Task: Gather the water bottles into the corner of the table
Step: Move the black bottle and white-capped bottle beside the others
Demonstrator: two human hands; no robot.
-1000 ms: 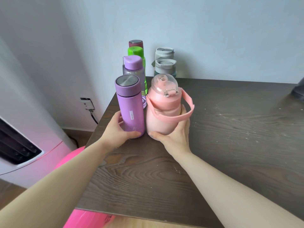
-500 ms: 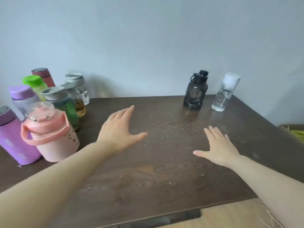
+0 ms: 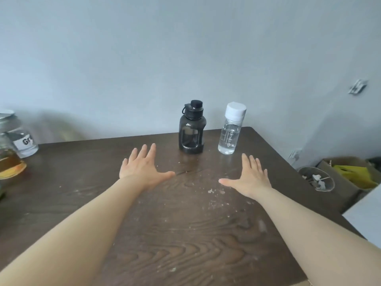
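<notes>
Both hands nearer black bottle [image 3: 192,129], clear bottle [image 3: 230,131]; left hand [image 3: 142,170], right hand [image 3: 250,178] spread, empty; left-edge bottles cropped.

You can read "PORTABLE" printed vertically on the clear white-capped plastic bottle [image 3: 229,133]. The clear glass bottle's white label [image 3: 23,142] shows "Gr", the rest cut off.

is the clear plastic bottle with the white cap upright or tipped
Upright: the clear plastic bottle stands on its base on the dark wooden table, white cap on top.

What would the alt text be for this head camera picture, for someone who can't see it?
Two open bare hands, left hand and right hand, reach across a dark wooden table toward a black bottle and a clear white-capped bottle standing by the wall.
</notes>
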